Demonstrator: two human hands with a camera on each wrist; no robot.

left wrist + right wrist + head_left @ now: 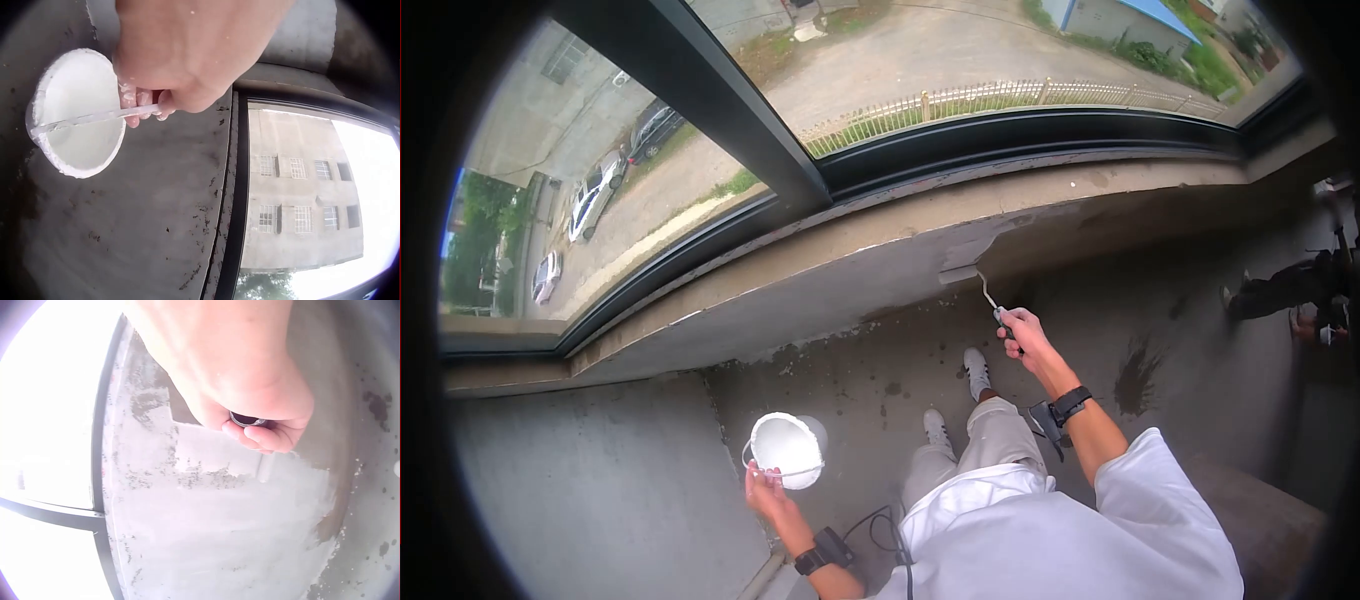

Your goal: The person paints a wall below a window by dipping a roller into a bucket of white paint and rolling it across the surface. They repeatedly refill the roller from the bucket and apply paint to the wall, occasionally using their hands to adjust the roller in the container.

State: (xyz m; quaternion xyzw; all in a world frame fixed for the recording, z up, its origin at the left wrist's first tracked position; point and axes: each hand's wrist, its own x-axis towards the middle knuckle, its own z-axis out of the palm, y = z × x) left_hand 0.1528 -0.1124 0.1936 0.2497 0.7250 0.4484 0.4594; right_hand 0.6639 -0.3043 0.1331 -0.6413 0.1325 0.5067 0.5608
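Note:
My left hand [766, 492] grips the handle [94, 117] of a white bucket [815, 430]. The bucket holds white paint [78, 100], and white smears cover its rim and my fingertips. In my right hand [1027, 336] is the grip of a small paint roller [990, 290]. Its roller head [958, 274] lies against the low wall under the window, at the border between the pale coated part [840, 290] and the darker bare part [1050, 240]. From the right wrist, my right hand [250, 375] curls round the grip and partly hides the roller head [266, 467].
Above the wall runs a ledge [880, 240] below a dark window frame [1000, 150]. A grey side wall [600, 480] stands at the left. White spots and dark wet patches [1138, 375] mark the floor. Another person's dark-clothed legs [1280, 295] show at the right.

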